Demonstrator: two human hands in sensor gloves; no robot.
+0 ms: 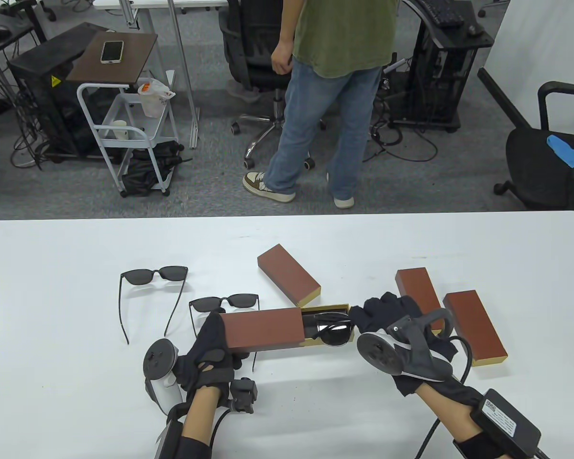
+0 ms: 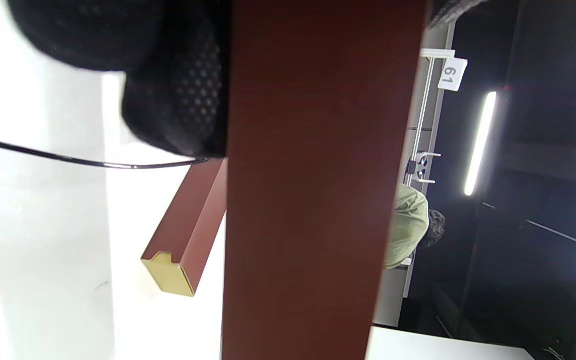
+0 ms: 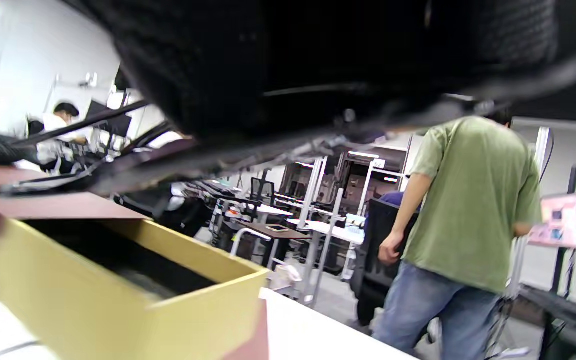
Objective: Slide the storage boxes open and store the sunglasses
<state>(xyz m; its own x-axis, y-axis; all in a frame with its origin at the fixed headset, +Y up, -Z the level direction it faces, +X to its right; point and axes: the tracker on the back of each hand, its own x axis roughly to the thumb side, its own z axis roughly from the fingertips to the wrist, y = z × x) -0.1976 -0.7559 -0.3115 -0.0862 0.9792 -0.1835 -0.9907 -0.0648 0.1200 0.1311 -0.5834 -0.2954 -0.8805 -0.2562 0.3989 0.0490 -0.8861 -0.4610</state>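
Your left hand (image 1: 209, 351) grips the near end of the brown sleeve (image 1: 260, 330), which lies toward the worktop's (image 1: 52, 248) near edge, about midway along it. Its gold tray (image 1: 326, 308) is slid out to the right, with folded sunglasses (image 1: 332, 330) lying in it. Your right hand (image 1: 387, 311) sits at the tray's open end, fingers curled over the glasses, apparently pinching them; the wrist view is too blurred to confirm the grip.

To finish this step well, seat the glasses flat and fully inside the tray walls so no arm sticks up, then push the tray straight along the sleeve while your left hand braces it.

Two more pairs of sunglasses (image 1: 155, 277) lie open to the left, and three closed boxes (image 1: 289, 273) wait behind and to the right.
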